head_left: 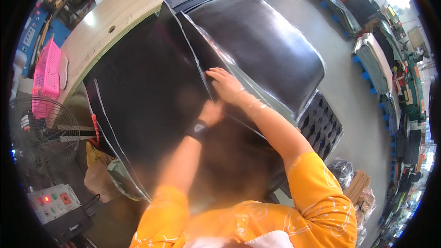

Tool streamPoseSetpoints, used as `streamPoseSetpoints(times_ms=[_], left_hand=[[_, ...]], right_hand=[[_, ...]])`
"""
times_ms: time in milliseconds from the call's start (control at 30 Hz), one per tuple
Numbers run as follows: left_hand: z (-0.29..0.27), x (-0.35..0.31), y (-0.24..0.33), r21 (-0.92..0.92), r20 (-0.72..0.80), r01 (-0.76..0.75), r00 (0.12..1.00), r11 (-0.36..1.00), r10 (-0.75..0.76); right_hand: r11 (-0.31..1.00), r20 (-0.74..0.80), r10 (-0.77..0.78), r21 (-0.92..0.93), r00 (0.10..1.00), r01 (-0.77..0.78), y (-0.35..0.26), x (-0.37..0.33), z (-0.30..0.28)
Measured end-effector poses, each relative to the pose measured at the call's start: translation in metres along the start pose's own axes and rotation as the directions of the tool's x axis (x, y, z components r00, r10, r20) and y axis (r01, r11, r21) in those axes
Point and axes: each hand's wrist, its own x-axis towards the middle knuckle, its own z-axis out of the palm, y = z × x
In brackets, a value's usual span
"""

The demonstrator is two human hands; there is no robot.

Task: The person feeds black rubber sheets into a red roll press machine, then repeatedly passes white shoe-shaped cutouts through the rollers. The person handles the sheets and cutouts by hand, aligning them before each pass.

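Note:
A large black sheet (142, 73) with a pale edge lies spread in front of me. My right hand (225, 86) rests beside the sheet's right-hand edge, its fingers stretched forward and lying flat. Just nearer to me, my left hand (212, 113) is curled at the same edge. Its fingers are partly hidden and a little blurred, so what is in them does not show. A black watch (198, 129) sits on my left wrist. Beyond my right hand lies a stack of glossy dark sheets (262, 32), with pale layers along its near side.
A wooden board (110, 23) borders the sheet at the far left. A pink plastic basket (47, 71), a caged fan (43, 131) and a control box (55, 203) stand at left. Right of the stack is a perforated black sheet (321, 121); pallets of sheets (374, 62) line the far right.

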Motion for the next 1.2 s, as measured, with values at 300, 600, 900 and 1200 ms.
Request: streamPoseSetpoints(times_ms=[300, 600, 900, 1200], left_hand=[[0.001, -0.197, -0.025, -0.079, -0.253, 0.366, 0.892, 0.927, -0.374], [0.087, -0.245, -0.013, -0.534, -0.018, 0.350, 0.906, 0.770, -0.424], [-0.042, -0.350, -0.111, -0.306, -0.873, 0.181, 0.338, 0.935, -0.352], [-0.190, -0.333, -0.164, -0.553, -0.830, -0.119, -0.012, 0.825, -0.558]], right_hand=[[0.903, 0.108, 0.108, -0.426, 0.988, -0.052, 0.050, 0.010, 0.060], [0.891, 0.194, 0.073, -0.453, 0.978, 0.023, -0.059, 0.024, 0.050], [0.966, 0.581, -0.089, -0.147, 0.809, 0.211, -0.161, -0.051, 0.060], [0.973, 0.643, -0.067, -0.126, 0.763, 0.191, -0.135, -0.076, 0.026]])
